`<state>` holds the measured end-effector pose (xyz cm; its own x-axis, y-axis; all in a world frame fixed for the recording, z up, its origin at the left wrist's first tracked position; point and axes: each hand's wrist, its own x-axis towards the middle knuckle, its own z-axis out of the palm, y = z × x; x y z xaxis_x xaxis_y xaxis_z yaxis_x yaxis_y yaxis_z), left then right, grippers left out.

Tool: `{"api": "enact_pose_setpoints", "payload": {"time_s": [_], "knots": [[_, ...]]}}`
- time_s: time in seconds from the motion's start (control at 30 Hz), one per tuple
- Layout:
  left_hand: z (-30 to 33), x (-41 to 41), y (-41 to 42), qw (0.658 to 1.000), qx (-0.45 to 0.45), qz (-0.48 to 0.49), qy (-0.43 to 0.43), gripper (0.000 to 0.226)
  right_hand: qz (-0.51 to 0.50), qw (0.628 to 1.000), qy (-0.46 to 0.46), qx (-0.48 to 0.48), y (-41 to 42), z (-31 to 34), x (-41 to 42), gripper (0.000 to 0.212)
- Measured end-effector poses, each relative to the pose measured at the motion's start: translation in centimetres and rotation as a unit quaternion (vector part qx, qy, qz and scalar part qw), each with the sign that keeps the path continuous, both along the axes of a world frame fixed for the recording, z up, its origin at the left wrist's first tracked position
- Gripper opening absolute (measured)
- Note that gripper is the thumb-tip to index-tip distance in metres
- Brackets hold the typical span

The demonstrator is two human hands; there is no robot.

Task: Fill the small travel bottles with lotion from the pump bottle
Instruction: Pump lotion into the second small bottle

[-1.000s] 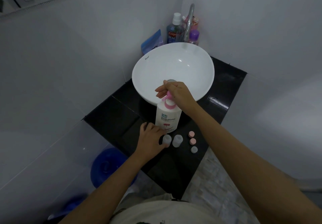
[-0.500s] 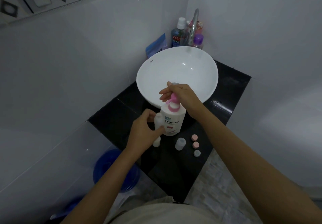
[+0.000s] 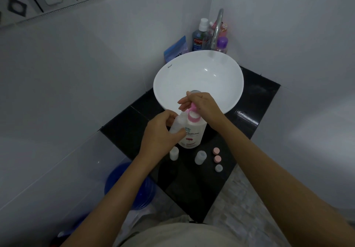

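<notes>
Under the right hand (image 3: 203,107), pump head (image 3: 192,107) mostly hidden.

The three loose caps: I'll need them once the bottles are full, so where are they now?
In the head view the three caps lie in a short row on the black counter, right of the two standing travel bottles and in front of the pump bottle.

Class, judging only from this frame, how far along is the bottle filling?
Done: three caps lie off beside the bottles. In hand: left hand holds one travel bottle beside the pump bottle, right hand on the pump. Left: two bottles stand waiting; fill levels unreadable.
</notes>
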<state>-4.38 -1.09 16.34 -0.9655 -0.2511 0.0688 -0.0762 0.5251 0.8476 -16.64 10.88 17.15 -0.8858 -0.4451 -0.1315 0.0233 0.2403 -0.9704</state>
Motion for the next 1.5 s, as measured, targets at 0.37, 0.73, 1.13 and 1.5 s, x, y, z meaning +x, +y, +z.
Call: {"api": "enact_pose_setpoints", "payload": {"time_s": [0.37,0.73,1.13,1.5], "knots": [[0.2,-0.1,0.0,0.998,0.041,0.017,0.054,0.038,0.002,1.0,0.005,0.002,0.2,0.2,0.3,0.044],[-0.5,0.0,-0.1,0.988,0.136,0.027,0.066,0.034,-0.023,1.0,0.016,0.009,-0.4,-0.4,0.0,0.045],[-1.6,-0.4,0.1,0.983,0.175,0.036,0.044,0.032,-0.014,0.999,-0.017,0.036,-0.2,-1.0,0.8,0.043],[-1.0,-0.6,-0.1,0.98,0.186,0.031,0.059,0.033,-0.027,0.999,0.012,0.033,-0.4,0.0,0.3,0.053]]}}
